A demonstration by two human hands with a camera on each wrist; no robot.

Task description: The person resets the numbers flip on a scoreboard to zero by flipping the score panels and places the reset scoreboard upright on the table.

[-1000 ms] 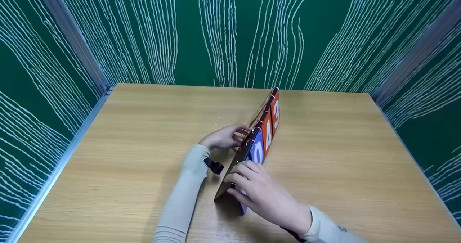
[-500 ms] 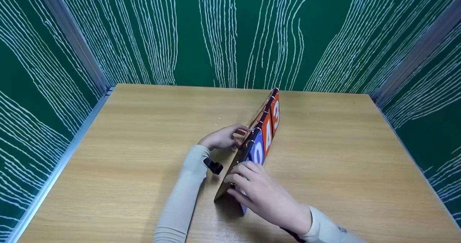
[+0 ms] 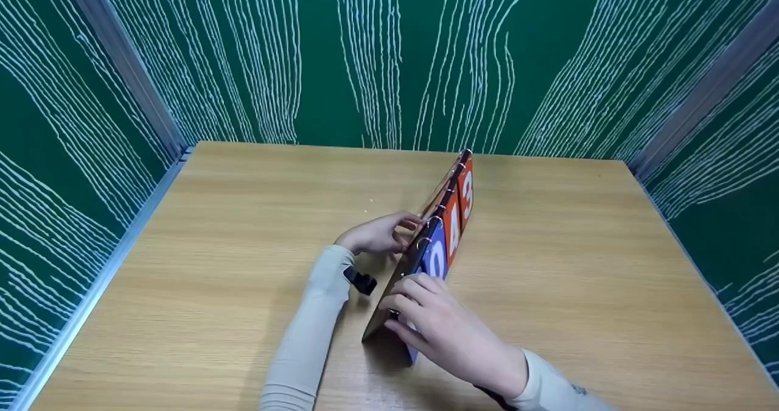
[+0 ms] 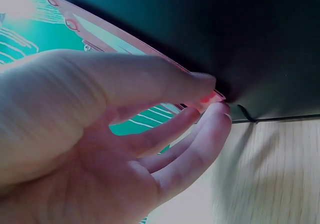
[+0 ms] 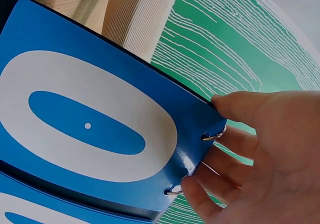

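Note:
A flip scoreboard (image 3: 451, 228) stands on the table like a tent, its long side running away from me. Its right face shows red cards with 4 and 3 and a blue card with 0, hung on metal rings. On the left side, my left hand (image 3: 380, 233) reaches to the back face; in the left wrist view its thumb and fingertips pinch the lower corner of a red card (image 4: 115, 38) beside the black panel (image 4: 270, 59). My right hand (image 3: 447, 329) holds the near end's top edge, thumb and fingers around the ring edge of a blue 0 card (image 5: 90, 109).
The wooden table (image 3: 578, 265) extends on both sides of the scoreboard. Green walls (image 3: 341, 58) with white wavy lines enclose it at the back and sides. A black wrist camera (image 3: 361, 281) sits on my left wrist, close beside the board.

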